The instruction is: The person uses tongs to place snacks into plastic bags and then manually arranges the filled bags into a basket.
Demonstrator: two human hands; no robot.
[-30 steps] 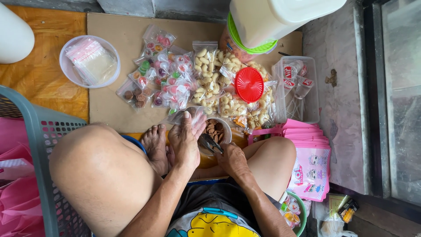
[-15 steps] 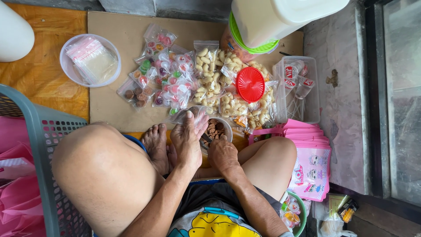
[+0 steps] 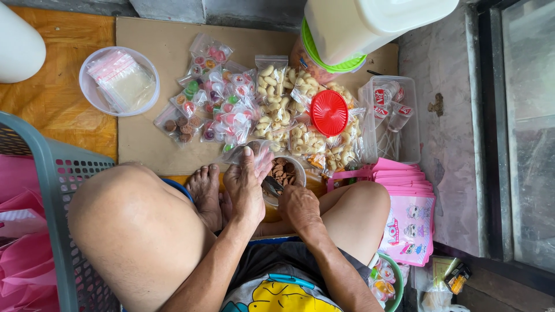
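The left hand (image 3: 245, 188) pinches a small clear plastic bag (image 3: 254, 155) open just beyond its fingers, so the right hand (image 3: 298, 205), gripping a metal spoon (image 3: 272, 186), can scoop brown snacks from the white bowl (image 3: 289, 173) beside it.

A flat sheet of brown cardboard (image 3: 150, 144) lay on the orange wooden floor (image 3: 52, 104). Directly on the cardboard sat a round clear plastic bowl (image 3: 92, 95) holding small plastic bags, a spread of small clear packets of coloured sweets (image 3: 217, 101), and packets of pale cashew-shaped snacks (image 3: 272, 98). A red round plastic lid (image 3: 329, 112) rested on those packets. A clear rectangular plastic tub (image 3: 407, 115) stood at the cardboard's right edge.
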